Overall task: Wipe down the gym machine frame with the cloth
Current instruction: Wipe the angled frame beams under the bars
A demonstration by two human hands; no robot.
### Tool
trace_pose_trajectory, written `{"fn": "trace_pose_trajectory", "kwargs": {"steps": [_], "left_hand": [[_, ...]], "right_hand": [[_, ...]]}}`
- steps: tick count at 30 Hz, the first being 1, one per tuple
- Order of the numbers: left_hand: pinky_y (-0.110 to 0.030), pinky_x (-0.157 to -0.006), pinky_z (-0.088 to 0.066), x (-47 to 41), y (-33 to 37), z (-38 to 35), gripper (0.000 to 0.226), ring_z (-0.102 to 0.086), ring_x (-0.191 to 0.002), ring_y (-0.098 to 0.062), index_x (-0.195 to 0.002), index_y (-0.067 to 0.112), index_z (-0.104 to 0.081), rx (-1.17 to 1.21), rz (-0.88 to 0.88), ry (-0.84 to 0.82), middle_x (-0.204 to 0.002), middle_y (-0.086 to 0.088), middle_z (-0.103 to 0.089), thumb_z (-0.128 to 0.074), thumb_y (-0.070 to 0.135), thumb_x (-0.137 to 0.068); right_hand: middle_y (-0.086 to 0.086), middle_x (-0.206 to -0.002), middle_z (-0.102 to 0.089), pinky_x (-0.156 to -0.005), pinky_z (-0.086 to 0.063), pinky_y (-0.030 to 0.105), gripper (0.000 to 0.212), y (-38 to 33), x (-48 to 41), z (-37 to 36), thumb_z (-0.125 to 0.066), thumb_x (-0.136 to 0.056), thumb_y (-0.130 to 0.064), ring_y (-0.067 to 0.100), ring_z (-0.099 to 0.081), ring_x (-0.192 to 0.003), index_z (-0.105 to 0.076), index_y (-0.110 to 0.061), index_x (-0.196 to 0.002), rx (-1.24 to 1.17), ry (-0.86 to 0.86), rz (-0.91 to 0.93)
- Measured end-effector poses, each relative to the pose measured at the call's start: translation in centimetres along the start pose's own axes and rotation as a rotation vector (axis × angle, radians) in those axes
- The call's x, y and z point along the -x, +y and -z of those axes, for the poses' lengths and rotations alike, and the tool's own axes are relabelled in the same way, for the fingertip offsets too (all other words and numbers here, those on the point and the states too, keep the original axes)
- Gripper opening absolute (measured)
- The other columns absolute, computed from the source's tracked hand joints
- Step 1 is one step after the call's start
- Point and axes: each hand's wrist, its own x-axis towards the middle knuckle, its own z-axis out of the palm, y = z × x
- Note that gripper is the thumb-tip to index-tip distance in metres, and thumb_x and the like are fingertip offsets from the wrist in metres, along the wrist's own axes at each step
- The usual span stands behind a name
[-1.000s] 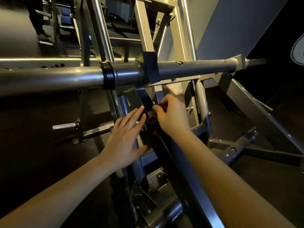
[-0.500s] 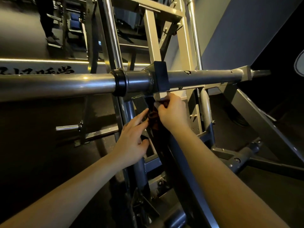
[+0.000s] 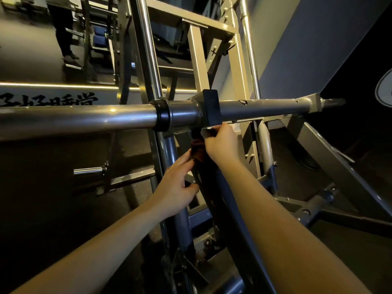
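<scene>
Right hand (image 3: 220, 143) is pinching a crumpled dark-red cloth (image 3: 196, 150) against a flat dark beam (image 3: 210, 194), just under a shiny round steel bar (image 3: 84, 119); left hand (image 3: 176, 185), fingers loosely straight, is bracing below it; both now higher than before

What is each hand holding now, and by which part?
Right hand: the dark red cloth, by its upper end, against the frame bar. Left hand: touches its lower end; grip cannot be told.
</scene>
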Motion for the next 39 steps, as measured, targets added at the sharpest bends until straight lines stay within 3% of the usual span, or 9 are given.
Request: {"fn": "trace_pose_trajectory", "kwargs": {"steps": [4,7,10,14,17,22,26,31,39], "left_hand": [[0.011,-0.089,-0.025,0.0,0.3,0.3,0.076,-0.016,-0.141,0.023,-0.151,0.035,-0.037,0.035,-0.009,-0.024,-0.155,0.036,-0.022,-0.065,-0.003,-0.092],[0.005,-0.097,-0.021,0.1,0.1,0.9,0.078,-0.01,-0.152,0.005,-0.158,0.032,-0.031,0.075,0.037,-0.049,-0.164,0.027,-0.016,-0.065,0.003,-0.094],[-0.017,-0.117,-0.016,0.1,-0.1,1.1,0.078,-0.011,-0.149,0.009,-0.155,0.037,-0.032,0.111,0.037,-0.059,-0.159,0.033,-0.018,-0.065,0.003,-0.094],[0.005,-0.096,-0.017,0.2,0.1,1.3,0.072,-0.018,-0.13,0.031,-0.134,0.055,-0.037,0.107,0.036,-0.033,-0.143,0.044,-0.026,-0.066,0.003,-0.093],[0.01,-0.082,-0.028,0.1,-0.5,1.8,0.072,-0.024,-0.142,0.01,-0.151,0.036,-0.04,0.121,0.058,-0.041,-0.16,0.022,-0.026,-0.066,0.002,-0.093],[0.006,-0.076,-0.037,0.2,-0.3,2.0,0.068,-0.046,-0.095,0.034,-0.155,0.023,-0.039,0.151,0.085,-0.053,-0.153,0.021,-0.029,-0.062,-0.001,-0.095],[0.005,-0.089,-0.032,0.7,-0.6,2.4,0.067,-0.026,-0.144,0.006,-0.153,0.028,-0.041,0.111,0.075,-0.004,-0.161,0.017,-0.032,-0.064,0.004,-0.095],[-0.029,-0.118,-0.03,1.8,-0.2,2.8,0.057,-0.034,-0.138,0.002,-0.147,0.029,-0.049,0.101,0.099,0.098,-0.152,0.014,-0.044,-0.066,0.011,-0.096],[-0.018,-0.093,-0.048,3.8,5.0,3.1,0.033,-0.059,-0.103,0.0,-0.123,0.023,-0.067,-0.085,-0.197,0.327,-0.107,0.017,-0.06,-0.067,0.031,-0.091]], "right_hand": [[0.001,-0.107,-0.068,-0.092,-0.054,0.034,0.022,2.4,0.3,0.6,-0.062,-0.1,-0.022,0.014,-0.064,-0.101,-0.063,-0.013,-0.12,-0.046,0.02,-0.147],[0.002,-0.092,-0.067,-0.082,-0.054,0.033,0.014,5.1,3.1,3.6,-0.065,-0.098,-0.028,0.015,-0.066,-0.089,-0.064,-0.014,-0.096,-0.038,-0.046,-0.29],[0.0,-0.101,-0.068,-0.086,-0.053,0.033,0.013,4.5,3.4,4.2,-0.069,-0.096,-0.027,0.015,-0.065,-0.096,-0.064,-0.018,-0.104,-0.083,0.035,-0.219],[-0.001,-0.103,-0.07,-0.091,-0.055,0.036,0.022,1.1,1.5,0.5,-0.071,-0.094,-0.022,0.015,-0.067,-0.1,-0.066,-0.017,-0.115,-0.187,0.031,-0.129],[-0.002,-0.1,-0.071,-0.092,-0.052,0.034,0.015,0.3,-0.6,-0.7,-0.071,-0.094,-0.019,0.012,-0.065,-0.097,-0.068,-0.016,-0.109,-0.206,0.045,-0.117],[0.002,-0.097,-0.069,-0.086,-0.055,0.035,0.02,1.3,-0.9,0.3,-0.071,-0.094,-0.021,0.018,-0.067,-0.097,-0.067,-0.012,-0.111,-0.164,0.164,-0.262],[0.004,-0.106,-0.071,-0.094,-0.057,0.045,0.022,2.0,0.5,0.5,-0.075,-0.091,-0.024,0.023,-0.067,-0.104,-0.067,-0.016,-0.11,-0.365,0.206,-0.31],[-0.001,-0.109,-0.067,-0.088,-0.048,0.028,0.026,0.7,0.9,0.2,-0.068,-0.097,-0.019,0.015,-0.062,-0.107,-0.062,-0.013,-0.122,-0.147,0.155,-0.132],[0.002,-0.11,-0.07,-0.095,-0.059,0.042,0.028,0.3,6.5,5.1,-0.076,-0.09,-0.02,0.018,-0.068,-0.107,-0.065,-0.016,-0.115,-0.289,0.023,-0.032]]}}
